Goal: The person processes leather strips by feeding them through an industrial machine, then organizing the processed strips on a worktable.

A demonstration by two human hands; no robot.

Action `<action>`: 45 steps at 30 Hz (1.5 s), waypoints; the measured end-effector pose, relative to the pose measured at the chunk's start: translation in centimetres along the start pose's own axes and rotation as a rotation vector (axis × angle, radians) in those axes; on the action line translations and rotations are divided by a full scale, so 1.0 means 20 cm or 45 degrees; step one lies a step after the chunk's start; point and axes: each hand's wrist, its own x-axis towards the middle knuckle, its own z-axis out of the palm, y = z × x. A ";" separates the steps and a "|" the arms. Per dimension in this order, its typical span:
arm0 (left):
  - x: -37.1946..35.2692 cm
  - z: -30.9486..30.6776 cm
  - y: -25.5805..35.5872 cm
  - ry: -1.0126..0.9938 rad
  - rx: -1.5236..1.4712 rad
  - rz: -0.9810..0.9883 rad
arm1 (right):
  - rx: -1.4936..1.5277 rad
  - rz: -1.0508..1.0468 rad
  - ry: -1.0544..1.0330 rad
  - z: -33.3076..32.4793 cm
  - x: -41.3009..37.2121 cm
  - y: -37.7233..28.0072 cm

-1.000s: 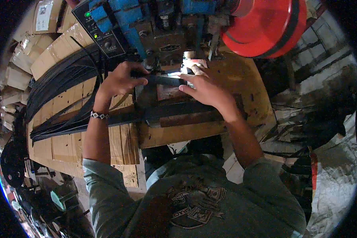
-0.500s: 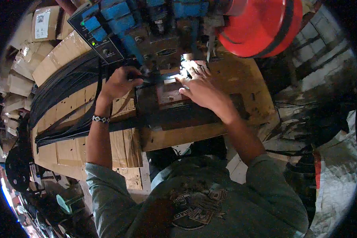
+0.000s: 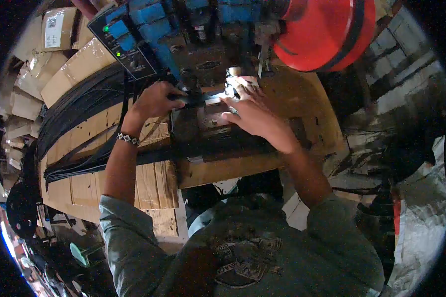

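My left hand is closed in a pinch on a thin black strip at the front of a machine with blue parts. The strip runs right, toward a brightly lit spot below the machine's head. My right hand lies there, fingers stretched and apart, its index fingertip touching the lit end of the strip. Glare washes out the other fingertips. Left of the machine lies a large bundle of long black strips on cardboard.
A red round housing juts out at upper right. A control panel with green lights is at upper left. Cardboard boxes are piled at far left. The wooden tabletop extends right, and a pale sheet hangs at lower right.
My left hand has moved slightly right, closer to the lit spot, with the strip in its pinch. My right hand has hardly moved.
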 end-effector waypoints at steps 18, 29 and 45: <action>0.02 0.07 0.07 0.116 -0.221 0.047 | 0.681 0.196 0.307 -0.14 -0.17 0.21; 0.03 0.06 0.05 0.097 -0.238 0.124 | 0.528 0.712 0.464 -0.32 -0.07 0.18; -0.73 -0.53 -0.24 0.473 -0.843 0.034 | 0.162 -0.296 0.081 -0.17 -0.37 -0.20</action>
